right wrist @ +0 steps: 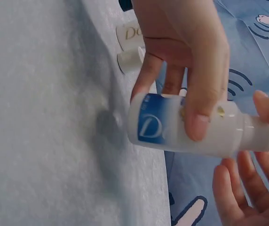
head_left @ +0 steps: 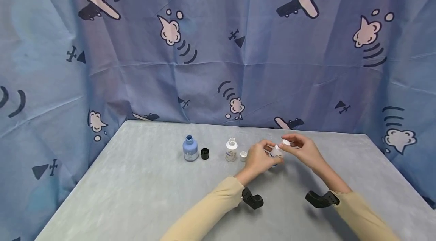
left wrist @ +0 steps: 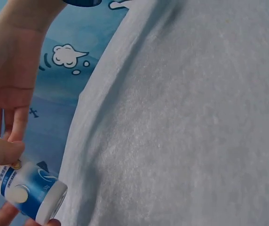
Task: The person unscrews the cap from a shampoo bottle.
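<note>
A small white bottle with a blue label (right wrist: 155, 120) is tilted above the table, held by my left hand (head_left: 259, 157) with thumb and fingers round its body. At the bottle's top end, my right hand (head_left: 303, 151) pinches the white cap (head_left: 286, 142) between thumb and fingertips. In the left wrist view the bottle's blue-labelled base (left wrist: 43, 193) points down and right, while its cap end is mostly hidden. Left of my hands stand an uncapped white bottle (head_left: 231, 151) and a loose white cap (head_left: 243, 156) beside it.
Farther left on the grey-white table (head_left: 136, 180) stand an uncapped blue bottle (head_left: 190, 150) and a black cap (head_left: 204, 153). A blue curtain (head_left: 211, 52) printed with planes and clouds hangs behind the table and along its sides.
</note>
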`<state>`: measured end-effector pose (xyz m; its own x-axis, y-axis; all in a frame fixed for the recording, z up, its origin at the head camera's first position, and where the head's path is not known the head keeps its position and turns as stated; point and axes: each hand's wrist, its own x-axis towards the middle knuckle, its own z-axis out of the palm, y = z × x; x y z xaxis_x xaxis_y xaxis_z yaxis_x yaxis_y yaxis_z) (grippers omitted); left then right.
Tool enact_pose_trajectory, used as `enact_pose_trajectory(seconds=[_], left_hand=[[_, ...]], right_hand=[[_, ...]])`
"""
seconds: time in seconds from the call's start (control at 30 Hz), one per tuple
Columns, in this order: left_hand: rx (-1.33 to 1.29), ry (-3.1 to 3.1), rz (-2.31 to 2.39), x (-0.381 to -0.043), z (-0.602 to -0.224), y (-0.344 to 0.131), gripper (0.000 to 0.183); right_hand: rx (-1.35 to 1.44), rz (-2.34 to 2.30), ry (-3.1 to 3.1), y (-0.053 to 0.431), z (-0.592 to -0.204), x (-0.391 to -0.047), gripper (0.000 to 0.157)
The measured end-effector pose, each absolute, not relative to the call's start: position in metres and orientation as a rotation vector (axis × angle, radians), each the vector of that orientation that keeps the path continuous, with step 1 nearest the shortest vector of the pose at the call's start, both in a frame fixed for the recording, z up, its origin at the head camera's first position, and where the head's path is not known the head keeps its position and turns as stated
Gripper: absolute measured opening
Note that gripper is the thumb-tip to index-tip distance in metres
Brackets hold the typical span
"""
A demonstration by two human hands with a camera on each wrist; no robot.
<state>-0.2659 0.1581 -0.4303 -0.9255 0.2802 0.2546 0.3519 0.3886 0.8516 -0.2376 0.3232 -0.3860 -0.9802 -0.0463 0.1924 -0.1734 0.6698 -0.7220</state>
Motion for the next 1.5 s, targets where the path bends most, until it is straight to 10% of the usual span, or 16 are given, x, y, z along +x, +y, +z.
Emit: enact_pose_trajectory(seconds=[0.83, 1.5], left_hand=[[-0.595, -2.495, -1.751, -0.267, -0.434, 0.152, 0.044], [-0.460, -2.484, -1.594, -0.259, -0.436, 0.162, 0.042]], right_hand=[[0.639, 1.257, -2.625, 0.326, -0.383, -0.236, 0.044], [0.058, 1.211, -2.648, 0.318, -0.389, -0.227, 0.046]])
